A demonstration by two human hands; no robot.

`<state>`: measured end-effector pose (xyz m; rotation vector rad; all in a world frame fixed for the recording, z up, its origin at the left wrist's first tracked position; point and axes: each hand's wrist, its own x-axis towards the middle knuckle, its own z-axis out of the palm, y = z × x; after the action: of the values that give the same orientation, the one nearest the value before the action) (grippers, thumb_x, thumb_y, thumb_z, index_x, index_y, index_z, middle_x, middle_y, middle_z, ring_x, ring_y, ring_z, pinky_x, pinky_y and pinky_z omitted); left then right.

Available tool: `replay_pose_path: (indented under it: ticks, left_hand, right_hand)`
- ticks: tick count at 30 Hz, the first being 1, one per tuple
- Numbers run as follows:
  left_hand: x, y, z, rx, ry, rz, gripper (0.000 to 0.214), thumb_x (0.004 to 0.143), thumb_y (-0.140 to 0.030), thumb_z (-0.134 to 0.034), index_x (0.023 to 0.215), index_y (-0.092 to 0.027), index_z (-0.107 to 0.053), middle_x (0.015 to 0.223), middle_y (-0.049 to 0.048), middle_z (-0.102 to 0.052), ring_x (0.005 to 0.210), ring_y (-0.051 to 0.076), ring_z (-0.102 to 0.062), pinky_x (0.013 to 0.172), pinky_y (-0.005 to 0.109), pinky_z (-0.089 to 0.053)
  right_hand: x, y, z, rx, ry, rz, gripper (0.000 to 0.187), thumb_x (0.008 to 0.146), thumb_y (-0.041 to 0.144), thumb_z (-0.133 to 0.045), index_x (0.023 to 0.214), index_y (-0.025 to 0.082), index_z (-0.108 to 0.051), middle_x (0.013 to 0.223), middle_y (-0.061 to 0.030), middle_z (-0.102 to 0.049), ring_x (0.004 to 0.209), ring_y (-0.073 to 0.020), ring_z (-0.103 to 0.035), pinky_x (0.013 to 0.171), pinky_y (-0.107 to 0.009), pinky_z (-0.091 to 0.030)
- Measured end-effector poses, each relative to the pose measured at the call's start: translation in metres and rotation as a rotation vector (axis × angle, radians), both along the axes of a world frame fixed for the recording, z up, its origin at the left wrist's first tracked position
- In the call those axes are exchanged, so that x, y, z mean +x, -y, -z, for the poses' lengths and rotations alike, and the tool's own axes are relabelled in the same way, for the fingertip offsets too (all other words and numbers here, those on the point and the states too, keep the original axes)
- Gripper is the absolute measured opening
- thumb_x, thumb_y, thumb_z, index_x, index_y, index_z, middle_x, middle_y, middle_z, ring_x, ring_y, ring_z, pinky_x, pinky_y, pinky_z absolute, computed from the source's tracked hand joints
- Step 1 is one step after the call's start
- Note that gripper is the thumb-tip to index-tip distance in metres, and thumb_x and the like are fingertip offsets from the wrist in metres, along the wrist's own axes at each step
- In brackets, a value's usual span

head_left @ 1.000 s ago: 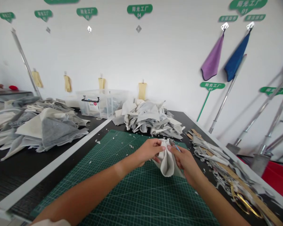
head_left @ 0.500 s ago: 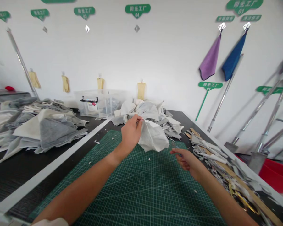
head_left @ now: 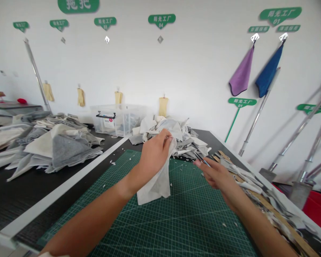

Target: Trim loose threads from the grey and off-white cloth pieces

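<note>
**A:** What's just changed at the mat?

**B:** The white nonwoven sheet (head_left: 155, 182) now hangs lower, draped over the green cutting mat (head_left: 200, 221). The left hand (head_left: 155, 153) pinches its upper part, and the right hand (head_left: 216, 178) is off it, well apart, with its fingers slightly spread.

**A:** Is the right hand holding anything?

**B:** Hard to say. A slim metal tool (head_left: 202, 159) sits right at its fingertips, but I cannot tell whether it's gripped or lying just beyond them.

**A:** What else is hard to make out?

**B:** The left hand hides the top of the sheet, and I can't tell whether the lower edge touches the mat. A strip of scraps (head_left: 246, 185) runs along the table's right edge, cut off at the bottom of the view. Near the far edge are a heap of grey and white fabric (head_left: 168, 137) and a clear plastic box (head_left: 115, 123).
</note>
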<state>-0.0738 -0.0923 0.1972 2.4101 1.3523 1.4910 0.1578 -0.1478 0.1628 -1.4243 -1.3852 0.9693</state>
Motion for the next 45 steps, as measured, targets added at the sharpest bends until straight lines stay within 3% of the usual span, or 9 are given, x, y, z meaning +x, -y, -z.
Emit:
replay_pose_path:
  ticks: [4, 9, 15, 23, 29, 32, 38, 42, 45]
  left_hand:
    - [0.005, 0.016, -0.004, -0.079, 0.0, 0.062, 0.019, 0.101, -0.034, -0.045, 0.108, -0.025, -0.06, 0.089, 0.0002, -0.072, 0.077, 0.017, -0.065, 0.067, 0.027, -0.042]
    - [0.006, 0.022, -0.01, -0.182, 0.064, 0.274, 0.022, 0.1, -0.037, -0.044, 0.104, -0.025, -0.062, 0.079, -0.0023, -0.069, 0.07, 0.015, -0.061, 0.067, 0.026, -0.042]
    - [0.003, 0.016, -0.01, -0.273, 0.105, 0.385, 0.022, 0.098, -0.039, -0.047, 0.103, -0.024, -0.063, 0.077, -0.0022, -0.067, 0.071, 0.015, -0.059, 0.066, 0.026, -0.042]
    - [0.005, 0.004, 0.002, -0.405, 0.122, 0.553, 0.025, 0.096, -0.041, -0.052, 0.108, -0.023, -0.065, 0.095, 0.0016, -0.069, 0.085, 0.016, -0.062, 0.073, 0.026, -0.046]
    - [0.0, 0.005, -0.008, -0.589, 0.075, 0.755, 0.037, 0.096, -0.05, -0.051, 0.111, -0.02, -0.067, 0.103, 0.0058, -0.071, 0.087, 0.018, -0.064, 0.073, 0.027, -0.048]
    - [-0.003, 0.005, -0.01, -0.52, -0.004, 0.672, 0.03, 0.094, -0.047, -0.055, 0.1, -0.022, -0.072, 0.097, 0.0025, -0.073, 0.086, 0.019, -0.065, 0.074, 0.028, -0.049]
    - [-0.013, -0.004, -0.009, -0.189, -0.112, 0.253, 0.03, 0.094, -0.047, -0.053, 0.087, -0.025, -0.072, 0.084, 0.0016, -0.072, 0.081, 0.021, -0.065, 0.071, 0.03, -0.047]
    - [-0.029, -0.01, -0.02, -0.12, -0.099, 0.177, 0.028, 0.093, -0.043, -0.053, 0.086, -0.026, -0.073, 0.088, 0.0029, -0.074, 0.084, 0.02, -0.065, 0.075, 0.03, -0.049]
    - [-0.044, -0.007, -0.034, -0.169, -0.008, 0.24, 0.027, 0.092, -0.043, -0.054, 0.088, -0.026, -0.075, 0.09, 0.0027, -0.074, 0.087, 0.018, -0.065, 0.075, 0.029, -0.05]
  right_hand:
    - [-0.034, 0.017, -0.013, 0.069, 0.011, -0.011, 0.053, 0.082, 0.065, -0.066, 0.112, 0.021, -0.064, 0.053, 0.0087, -0.03, 0.046, -0.009, -0.027, 0.043, -0.022, -0.019]
    - [-0.047, 0.014, -0.012, 0.263, 0.105, 0.047, 0.049, 0.082, 0.057, -0.07, 0.117, 0.024, -0.066, 0.062, 0.0044, -0.048, 0.051, -0.0111, -0.038, 0.047, -0.024, -0.029]
    - [-0.049, 0.007, -0.015, 0.263, -0.092, -0.077, 0.035, 0.085, 0.053, -0.071, 0.096, 0.02, -0.068, 0.053, 0.0081, -0.031, 0.048, -0.0085, -0.022, 0.045, -0.025, -0.018]
    - [-0.04, 0.002, -0.023, 0.283, -0.13, -0.045, 0.034, 0.084, 0.051, -0.074, 0.083, 0.019, -0.062, 0.055, 0.0084, -0.028, 0.05, -0.0078, -0.02, 0.045, -0.026, -0.014]
    - [-0.027, 0.0, -0.049, 0.396, -0.224, -0.003, 0.032, 0.085, 0.043, -0.076, 0.076, 0.02, -0.054, 0.057, 0.0084, -0.024, 0.05, -0.0072, -0.018, 0.045, -0.026, -0.012]
    - [-0.02, 0.004, -0.072, 0.468, -0.281, 0.051, 0.023, 0.085, 0.035, -0.076, 0.081, 0.02, -0.06, 0.06, 0.0084, -0.023, 0.049, -0.0066, -0.017, 0.045, -0.027, -0.009]
    - [0.003, 0.01, -0.108, 0.698, -0.32, 0.128, 0.017, 0.079, 0.021, -0.08, 0.08, 0.018, -0.064, 0.064, 0.0068, -0.03, 0.05, -0.0053, -0.019, 0.044, -0.028, -0.008]
    - [0.019, 0.014, -0.122, 0.84, -0.296, 0.199, 0.016, 0.076, 0.017, -0.082, 0.077, 0.016, -0.066, 0.065, 0.0046, -0.038, 0.048, -0.0038, -0.022, 0.044, -0.029, -0.007]
    - [0.032, 0.02, -0.132, 0.924, -0.291, 0.268, 0.017, 0.074, 0.015, -0.083, 0.074, 0.016, -0.066, 0.065, 0.0034, -0.04, 0.047, -0.0036, -0.025, 0.045, -0.03, -0.006]
